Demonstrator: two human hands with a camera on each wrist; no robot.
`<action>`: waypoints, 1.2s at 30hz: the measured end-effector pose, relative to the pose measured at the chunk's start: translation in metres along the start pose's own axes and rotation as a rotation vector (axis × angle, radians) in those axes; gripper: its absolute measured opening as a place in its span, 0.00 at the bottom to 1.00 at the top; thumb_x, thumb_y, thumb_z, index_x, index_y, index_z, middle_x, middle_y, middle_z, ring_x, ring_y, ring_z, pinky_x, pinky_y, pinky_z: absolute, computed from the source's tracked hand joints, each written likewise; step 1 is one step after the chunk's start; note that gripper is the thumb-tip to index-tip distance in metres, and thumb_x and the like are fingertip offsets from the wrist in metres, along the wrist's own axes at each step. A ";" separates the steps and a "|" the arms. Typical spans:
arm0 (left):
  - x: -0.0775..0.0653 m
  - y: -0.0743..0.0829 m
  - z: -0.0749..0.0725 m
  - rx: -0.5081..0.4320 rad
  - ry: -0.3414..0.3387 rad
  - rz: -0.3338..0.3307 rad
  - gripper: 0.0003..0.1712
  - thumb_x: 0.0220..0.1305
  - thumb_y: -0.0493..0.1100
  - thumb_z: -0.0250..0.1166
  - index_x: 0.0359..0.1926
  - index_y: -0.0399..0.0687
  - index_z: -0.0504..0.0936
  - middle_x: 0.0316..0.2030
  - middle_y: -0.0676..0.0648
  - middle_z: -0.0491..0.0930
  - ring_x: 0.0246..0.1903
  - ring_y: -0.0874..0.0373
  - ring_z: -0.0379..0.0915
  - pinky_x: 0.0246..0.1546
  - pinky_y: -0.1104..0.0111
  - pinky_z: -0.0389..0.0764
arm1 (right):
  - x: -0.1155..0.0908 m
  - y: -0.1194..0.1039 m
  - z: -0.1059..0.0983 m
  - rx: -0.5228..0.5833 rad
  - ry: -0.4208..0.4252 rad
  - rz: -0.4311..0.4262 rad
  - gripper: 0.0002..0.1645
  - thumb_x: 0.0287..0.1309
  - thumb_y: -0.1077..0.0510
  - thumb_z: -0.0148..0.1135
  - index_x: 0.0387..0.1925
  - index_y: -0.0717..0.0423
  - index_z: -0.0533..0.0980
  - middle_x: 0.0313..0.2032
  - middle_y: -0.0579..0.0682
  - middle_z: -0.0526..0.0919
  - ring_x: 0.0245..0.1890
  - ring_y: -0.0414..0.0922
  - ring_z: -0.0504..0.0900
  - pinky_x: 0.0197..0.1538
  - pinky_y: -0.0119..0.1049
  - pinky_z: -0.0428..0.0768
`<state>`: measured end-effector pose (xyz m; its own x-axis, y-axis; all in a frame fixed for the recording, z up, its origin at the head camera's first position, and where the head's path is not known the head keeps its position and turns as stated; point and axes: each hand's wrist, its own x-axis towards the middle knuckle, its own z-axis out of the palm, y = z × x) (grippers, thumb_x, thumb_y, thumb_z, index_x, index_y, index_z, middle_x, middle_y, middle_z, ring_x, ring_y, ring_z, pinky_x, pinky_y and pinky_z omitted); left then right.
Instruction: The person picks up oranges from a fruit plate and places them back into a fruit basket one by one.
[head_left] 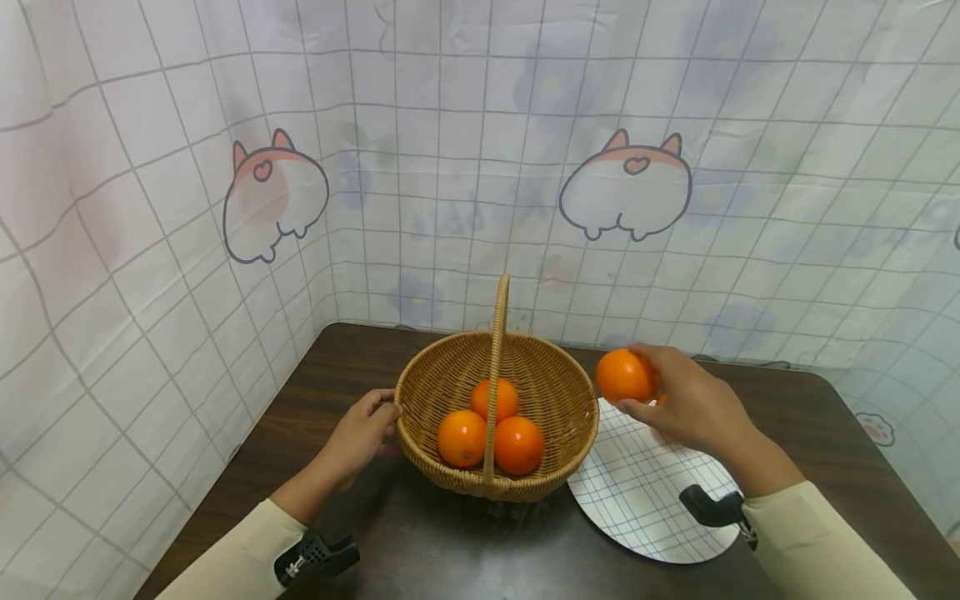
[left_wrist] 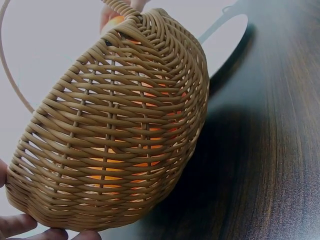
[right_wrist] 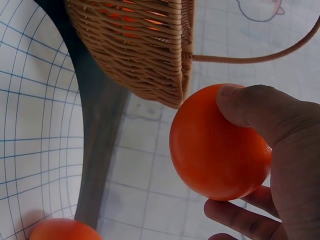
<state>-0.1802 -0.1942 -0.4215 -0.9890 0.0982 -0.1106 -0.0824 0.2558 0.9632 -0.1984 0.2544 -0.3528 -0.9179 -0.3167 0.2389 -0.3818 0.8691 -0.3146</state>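
A wicker basket point(head_left: 558, 367) with a tall arched handle stands on the table, and three oranges point(head_left: 461, 438) lie inside it. My left hand point(head_left: 362, 433) holds the basket's left rim, thumb at the edge and fingers on the outer side. Just right of the basket, my right hand point(head_left: 693, 408) grips another orange point(right_wrist: 215, 145) between thumb and fingers, raised over the far part of a round white plate point(head_left: 652, 492) with blue grid lines. One more orange point(right_wrist: 65, 230) rests on that plate, mostly hidden behind my right hand in the head view.
The dark wood table point(head_left: 442, 550) ends at a white grid-patterned curtain point(head_left: 450, 192) along the back and left. On each wrist sits a black strap mount point(head_left: 712, 507). The plate lies close to the basket's right side.
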 end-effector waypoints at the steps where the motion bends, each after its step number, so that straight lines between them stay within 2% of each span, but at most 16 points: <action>1: 0.000 0.000 0.000 0.000 0.004 -0.003 0.28 0.79 0.48 0.50 0.72 0.39 0.65 0.63 0.32 0.71 0.55 0.39 0.78 0.47 0.48 0.84 | 0.001 -0.001 0.000 -0.001 -0.002 0.001 0.48 0.57 0.36 0.74 0.71 0.54 0.68 0.61 0.59 0.77 0.48 0.56 0.81 0.43 0.59 0.82; 11: 0.003 -0.001 0.001 0.000 0.007 -0.009 0.27 0.79 0.48 0.50 0.72 0.40 0.66 0.62 0.33 0.73 0.55 0.40 0.77 0.50 0.46 0.83 | 0.005 -0.008 0.000 -0.009 -0.014 0.010 0.50 0.57 0.35 0.73 0.73 0.54 0.66 0.64 0.59 0.75 0.52 0.57 0.80 0.46 0.59 0.81; 18: 0.001 0.001 0.001 0.004 0.006 -0.009 0.28 0.79 0.48 0.50 0.72 0.39 0.65 0.63 0.33 0.72 0.54 0.42 0.78 0.47 0.50 0.85 | 0.010 -0.014 0.000 -0.004 -0.024 0.010 0.51 0.56 0.36 0.74 0.73 0.53 0.66 0.65 0.59 0.75 0.50 0.57 0.80 0.46 0.58 0.82; 26: 0.001 0.002 0.001 0.002 0.010 -0.014 0.29 0.78 0.49 0.51 0.72 0.39 0.65 0.63 0.33 0.72 0.54 0.41 0.78 0.45 0.53 0.86 | 0.013 -0.020 0.000 0.012 -0.029 -0.007 0.50 0.57 0.38 0.74 0.74 0.54 0.65 0.66 0.59 0.73 0.53 0.58 0.80 0.47 0.60 0.81; 36: 0.001 0.002 0.002 0.002 0.010 -0.007 0.29 0.79 0.49 0.51 0.73 0.39 0.65 0.64 0.32 0.71 0.55 0.40 0.77 0.47 0.51 0.85 | 0.016 -0.022 0.004 0.012 -0.031 -0.017 0.49 0.57 0.38 0.74 0.73 0.52 0.66 0.67 0.58 0.73 0.55 0.57 0.80 0.47 0.59 0.82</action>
<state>-0.1808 -0.1916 -0.4199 -0.9896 0.0866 -0.1150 -0.0892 0.2581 0.9620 -0.2053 0.2289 -0.3460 -0.9140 -0.3434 0.2161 -0.3987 0.8587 -0.3220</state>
